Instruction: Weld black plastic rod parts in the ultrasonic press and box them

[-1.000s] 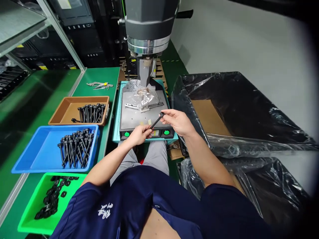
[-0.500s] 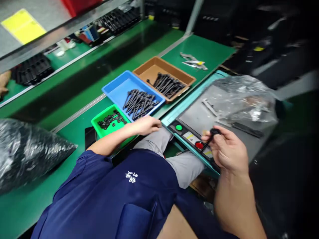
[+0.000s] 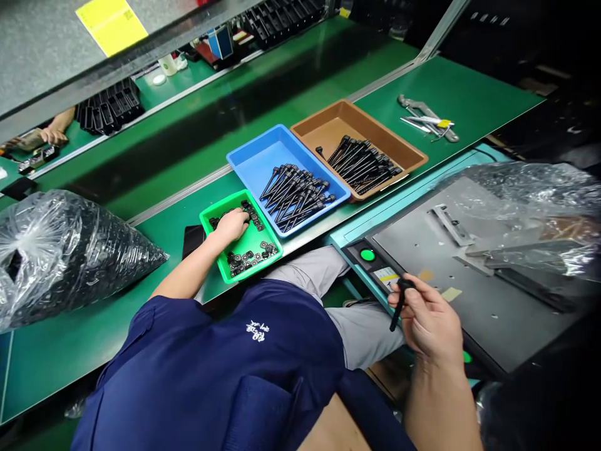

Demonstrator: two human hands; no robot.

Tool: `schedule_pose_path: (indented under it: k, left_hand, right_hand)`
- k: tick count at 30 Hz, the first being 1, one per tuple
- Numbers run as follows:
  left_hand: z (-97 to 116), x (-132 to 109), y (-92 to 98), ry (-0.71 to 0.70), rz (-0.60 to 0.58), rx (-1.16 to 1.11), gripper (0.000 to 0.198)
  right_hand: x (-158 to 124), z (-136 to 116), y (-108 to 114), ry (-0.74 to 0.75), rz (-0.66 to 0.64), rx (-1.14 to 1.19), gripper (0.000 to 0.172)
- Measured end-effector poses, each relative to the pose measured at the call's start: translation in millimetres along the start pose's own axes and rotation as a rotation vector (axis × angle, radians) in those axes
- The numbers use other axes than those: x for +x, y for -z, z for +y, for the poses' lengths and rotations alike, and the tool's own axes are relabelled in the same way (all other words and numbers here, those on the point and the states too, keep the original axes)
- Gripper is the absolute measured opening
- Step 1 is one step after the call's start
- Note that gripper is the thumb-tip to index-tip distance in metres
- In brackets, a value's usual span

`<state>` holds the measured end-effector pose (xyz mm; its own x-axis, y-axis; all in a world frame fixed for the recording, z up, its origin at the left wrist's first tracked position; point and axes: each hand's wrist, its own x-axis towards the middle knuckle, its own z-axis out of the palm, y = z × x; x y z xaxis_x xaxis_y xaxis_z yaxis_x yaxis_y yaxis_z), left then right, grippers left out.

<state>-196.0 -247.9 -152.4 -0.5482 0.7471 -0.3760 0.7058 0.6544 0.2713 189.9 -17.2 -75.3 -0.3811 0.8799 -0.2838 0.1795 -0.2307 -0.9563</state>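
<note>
My left hand (image 3: pixel 231 227) is down inside a green tray (image 3: pixel 256 238), its fingers curled among small black ring-like parts (image 3: pixel 256 218). The fingertips are partly hidden, so what they pinch cannot be made out. Over the front edge of the machine, my right hand (image 3: pixel 432 319) grips a short black rod with a round head (image 3: pixel 398 312), which points down and slightly left. Similar black rods (image 3: pixel 298 195) lie heaped in a blue tray (image 3: pixel 256 153) beside the green one. More rods (image 3: pixel 359 164) fill part of a brown tray (image 3: pixel 323 129).
At the right, a machine's grey plate (image 3: pixel 417 241) carries a metal fixture (image 3: pixel 451 225) and clear plastic film (image 3: pixel 530 188). A green button (image 3: pixel 367 255) is on its panel. Pliers (image 3: pixel 429 119) lie at the back. A stuffed plastic bag (image 3: pixel 79 257) stands left. Another person's hand (image 3: pixel 55 130) shows beyond.
My left hand has moved from the bench edge, left into the green tray. My right hand still holds the rod, which now hangs in clearer sight. The view has shifted.
</note>
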Motion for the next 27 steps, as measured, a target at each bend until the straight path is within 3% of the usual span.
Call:
schedule_pose_path:
  k: [3,6,9,12,15,17,22,27]
  left_hand:
    - [-6,-7,2.0,0.002,0.036,-0.041,0.029]
    - [-11,-15,3.7,0.065,0.155,-0.216,0.031]
    - [-5,-20,12.7,0.119,0.210,-0.627,0.037]
    - [18,-14,29.8,0.082,0.146,-1.126,0.035]
    - [58,4,49.7,-0.063,0.071,-1.319,0.036]
    - [91,19,61.6,-0.194,0.017,-1.305,0.042]
    - [190,37,77.2,-0.535,-0.136,-1.289,0.053]
    - [271,24,70.8,-0.739,-0.565,-1.308,0.051]
  right_hand:
    - [-2,3,-1,-0.023,0.019,0.019,0.053]
    - [-5,7,-4,-0.035,0.046,0.054,0.053]
    - [-9,12,-11,-0.033,0.013,0.042,0.053]
    - [-14,14,-21,-0.010,-0.128,-0.069,0.051]
    - [-18,11,-32,0.070,-0.319,-0.212,0.049]
    - [-19,6,-38,0.161,-0.345,-0.258,0.047]
    - [-17,-14,-39,0.310,-0.083,-0.201,0.034]
    - [-23,-40,-21,0.442,0.172,-0.190,0.023]
